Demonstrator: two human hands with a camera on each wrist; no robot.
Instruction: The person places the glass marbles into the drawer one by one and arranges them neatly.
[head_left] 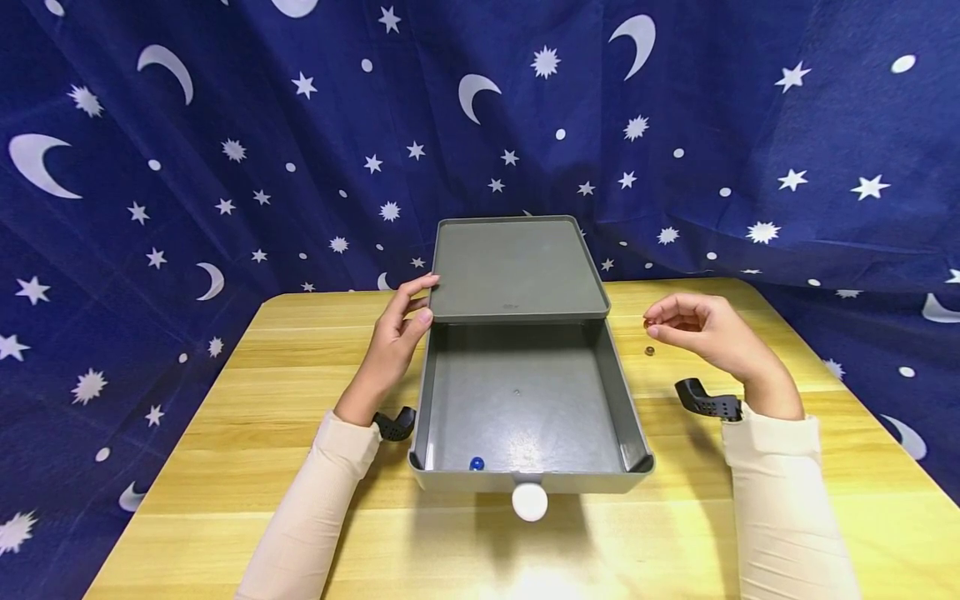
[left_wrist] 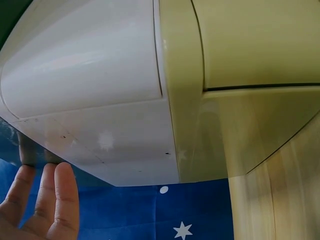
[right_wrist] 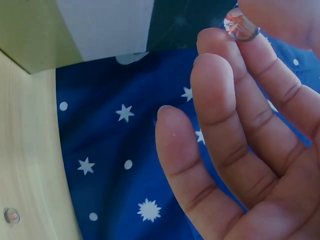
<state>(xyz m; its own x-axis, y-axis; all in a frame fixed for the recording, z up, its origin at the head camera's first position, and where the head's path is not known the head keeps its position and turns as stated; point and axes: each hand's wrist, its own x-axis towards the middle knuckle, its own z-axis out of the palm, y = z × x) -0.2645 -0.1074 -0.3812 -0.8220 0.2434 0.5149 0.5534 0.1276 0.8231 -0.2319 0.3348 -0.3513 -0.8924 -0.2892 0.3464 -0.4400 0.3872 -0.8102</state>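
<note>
My right hand [head_left: 708,332] pinches a small reddish glass marble [right_wrist: 241,25] between thumb and fingertip, above the table to the right of the cabinet. The other fingers of that hand are loosely bent. Below it on the tabletop lies a second marble [head_left: 649,351], clear with a brownish tint. A grey drawer [head_left: 630,392] is pulled out of the small cabinet [head_left: 517,267], and a blue marble [head_left: 476,463] sits inside near its front wall. My left hand [head_left: 393,337] rests against the cabinet's left side, its fingers [left_wrist: 65,200] fairly straight in the left wrist view.
A round white knob [head_left: 529,502] sticks out from the drawer front. The wooden table [head_left: 247,433] extends on both sides of the cabinet. Behind it hangs a dark blue curtain [head_left: 420,92] with white moons and stars.
</note>
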